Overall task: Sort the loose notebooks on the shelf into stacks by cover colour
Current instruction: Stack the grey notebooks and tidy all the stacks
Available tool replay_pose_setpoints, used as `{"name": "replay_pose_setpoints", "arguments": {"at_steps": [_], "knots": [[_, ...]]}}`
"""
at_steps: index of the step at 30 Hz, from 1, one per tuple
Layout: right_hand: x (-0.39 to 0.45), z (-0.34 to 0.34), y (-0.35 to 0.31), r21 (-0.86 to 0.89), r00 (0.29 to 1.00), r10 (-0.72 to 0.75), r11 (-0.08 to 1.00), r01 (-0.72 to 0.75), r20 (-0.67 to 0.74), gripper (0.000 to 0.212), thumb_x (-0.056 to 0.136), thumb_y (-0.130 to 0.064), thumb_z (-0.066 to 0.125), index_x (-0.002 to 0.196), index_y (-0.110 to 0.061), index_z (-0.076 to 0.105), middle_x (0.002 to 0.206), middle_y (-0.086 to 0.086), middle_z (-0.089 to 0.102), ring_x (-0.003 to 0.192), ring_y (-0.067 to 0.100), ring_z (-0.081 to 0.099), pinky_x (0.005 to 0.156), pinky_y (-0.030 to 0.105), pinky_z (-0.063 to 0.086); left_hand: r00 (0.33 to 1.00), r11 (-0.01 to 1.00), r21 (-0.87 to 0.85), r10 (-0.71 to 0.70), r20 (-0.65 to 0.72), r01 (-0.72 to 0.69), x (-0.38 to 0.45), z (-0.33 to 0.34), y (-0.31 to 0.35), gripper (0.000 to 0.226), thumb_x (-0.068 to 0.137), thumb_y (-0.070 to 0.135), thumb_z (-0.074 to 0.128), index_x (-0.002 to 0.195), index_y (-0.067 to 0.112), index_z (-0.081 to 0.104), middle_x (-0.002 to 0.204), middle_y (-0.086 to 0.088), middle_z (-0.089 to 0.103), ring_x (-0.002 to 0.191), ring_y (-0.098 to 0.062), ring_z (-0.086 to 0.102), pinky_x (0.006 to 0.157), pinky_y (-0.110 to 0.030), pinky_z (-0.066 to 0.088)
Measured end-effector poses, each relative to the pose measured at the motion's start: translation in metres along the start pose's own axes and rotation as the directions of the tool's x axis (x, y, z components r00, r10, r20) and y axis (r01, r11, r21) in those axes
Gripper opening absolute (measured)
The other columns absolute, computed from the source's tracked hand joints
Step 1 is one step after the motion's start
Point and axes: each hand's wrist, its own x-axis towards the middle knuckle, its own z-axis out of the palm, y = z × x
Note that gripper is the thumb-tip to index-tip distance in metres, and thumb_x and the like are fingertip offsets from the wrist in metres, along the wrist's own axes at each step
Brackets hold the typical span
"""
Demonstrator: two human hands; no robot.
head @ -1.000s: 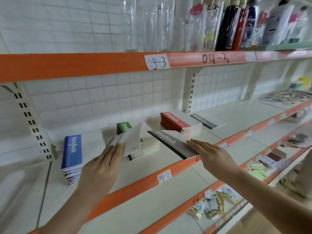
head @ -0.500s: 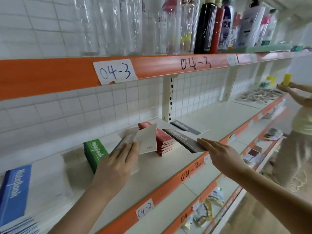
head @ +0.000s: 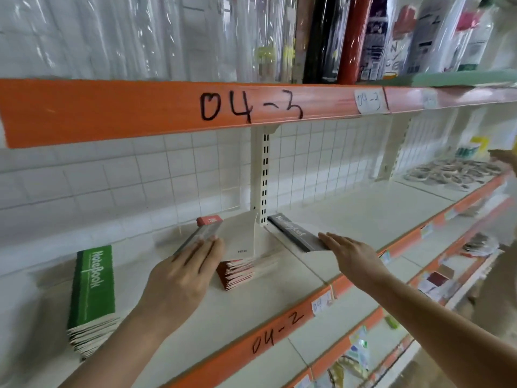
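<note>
Since the earlier frame the view has been swinging right: the blue stack has left the frame, the green stack (head: 92, 287) is now sitting at lower left, and both hands have been carrying their notebooks further right along the shelf (head: 363, 217).

The left hand (head: 181, 278), at centre frame, is grasping a grey notebook (head: 200, 233) with its white back cover flapping open; its grip is closed on the spine edge, fingers lying over the top, and it is holding the notebook above the red stack (head: 240, 270). The right hand (head: 352, 256), right of centre, is resting straight fingers on the near end of a second grey notebook (head: 293, 232); whether the thumb is pinching underneath cannot be told. That notebook is lying near the slotted upright (head: 264, 177), seemingly on the shelf.

As for progress, green and red are already standing as tidy stacks in this view. Grey appears to be the colour in hand: 2 grey notebooks are being brought together to the right of the red stack, probably to start their own stack. No other loose notebooks are showing on this stretch of shelf, so the sorting looks close to finished.
</note>
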Motion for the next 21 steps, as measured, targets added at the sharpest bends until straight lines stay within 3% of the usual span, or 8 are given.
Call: {"name": "replay_pose_setpoints", "arguments": {"at_steps": [4, 7, 8, 10, 12, 13, 17, 21], "knots": [[0.033, 0.027, 0.042, 0.002, 0.993, -0.105, 0.994, 0.105, 0.052, 0.056, 0.055, 0.008, 0.060, 0.107, -0.009, 0.070, 0.090, 0.007, 0.072, 0.065, 0.026, 0.070, 0.036, 0.035, 0.051, 0.998, 0.998, 0.050, -0.043, 0.045, 0.041, 0.025, 0.027, 0.022, 0.033, 0.103, 0.000, 0.022, 0.120, -0.003, 0.051, 0.106, -0.019, 0.071, 0.092, -0.031, 0.072, 0.071, -0.040, 0.061], [0.060, 0.045, 0.069, 0.004, 0.983, -0.163, 0.987, 0.163, 0.084, 0.065, 0.041, 0.010, 0.078, 0.103, -0.011, 0.072, 0.084, 0.002, 0.071, 0.063, 0.020, 0.069, 0.035, 0.028, 0.049, 0.991, 0.992, 0.091, -0.096, 0.092, 0.088, 0.040, 0.049, 0.039, 0.031, 0.099, -0.002, 0.030, 0.124, -0.003, 0.049, 0.109, -0.018, 0.070, 0.096, -0.030, 0.071, 0.068, -0.040, 0.061], [0.067, 0.049, 0.075, 0.020, 0.978, -0.175, 0.985, 0.174, 0.113, 0.069, 0.040, 0.010, 0.079, 0.105, -0.012, 0.072, 0.086, 0.001, 0.071, 0.066, 0.020, 0.070, 0.038, 0.027, 0.050, 0.987, 0.990, 0.099, -0.116, 0.113, 0.105, 0.044, 0.056, 0.045, 0.032, 0.099, -0.003, 0.030, 0.124, -0.003, 0.049, 0.110, -0.017, 0.070, 0.097, -0.030, 0.071, 0.066, -0.039, 0.061], [0.080, 0.064, 0.084, 0.116, 0.958, -0.211, 0.975, 0.191, 0.192, 0.066, 0.064, 0.010, 0.068, 0.125, -0.017, 0.061, 0.110, 0.001, 0.066, 0.093, 0.022, 0.068, 0.061, 0.033, 0.057, 0.979, 0.984, 0.117, -0.153, 0.136, 0.137, 0.053, 0.066, 0.057, 0.033, 0.095, -0.005, 0.034, 0.124, -0.002, 0.050, 0.109, -0.015, 0.071, 0.096, -0.028, 0.071, 0.064, -0.038, 0.060], [0.091, 0.081, 0.092, 0.146, 0.910, -0.208, 0.975, 0.166, 0.357, 0.065, 0.088, 0.004, 0.042, 0.145, -0.027, 0.036, 0.138, -0.004, 0.048, 0.124, 0.019, 0.051, 0.094, 0.035, 0.048, 0.966, 0.976, 0.126, -0.195, 0.168, 0.175, 0.060, 0.075, 0.070, 0.035, 0.095, -0.006, 0.031, 0.124, -0.001, 0.050, 0.108, -0.015, 0.071, 0.094, -0.028, 0.072, 0.062, -0.038, 0.060], [0.092, 0.088, 0.094, 0.157, 0.862, -0.204, 0.977, 0.146, 0.464, 0.064, 0.091, 0.001, 0.036, 0.147, -0.030, 0.029, 0.143, -0.005, 0.043, 0.129, 0.018, 0.045, 0.100, 0.033, 0.042, 0.962, 0.975, 0.127, -0.202, 0.182, 0.181, 0.064, 0.077, 0.076, 0.036, 0.096, -0.006, 0.028, 0.124, -0.001, 0.050, 0.108, -0.015, 0.071, 0.094, -0.027, 0.072, 0.062, -0.038, 0.060], [0.104, 0.110, 0.106, 0.243, 0.777, -0.281, 0.955, 0.170, 0.563, 0.062, 0.090, -0.007, 0.041, 0.145, -0.031, 0.030, 0.145, -0.006, 0.040, 0.130, 0.017, 0.041, 0.102, 0.030, 0.038, 0.948, 0.966, 0.170, -0.230, 0.219, 0.195, 0.089, 0.086, 0.093, 0.040, 0.099, -0.004, 0.018, 0.120, 0.000, 0.051, 0.106, -0.013, 0.073, 0.091, -0.026, 0.073, 0.065, -0.035, 0.060], [0.111, 0.112, 0.125, 0.289, 0.709, -0.355, 0.932, 0.219, 0.609, 0.076, 0.083, -0.011, 0.051, 0.149, -0.035, 0.023, 0.153, -0.014, 0.028, 0.135, 0.012, 0.035, 0.101, 0.026, 0.036, 0.963, 0.971, 0.206, -0.166, 0.212, 0.122, 0.118, 0.115, 0.111, 0.040, 0.098, -0.005, 0.018, 0.119, -0.001, 0.051, 0.107, -0.013, 0.072, 0.089, -0.026, 0.072, 0.071, -0.033, 0.059]]}}
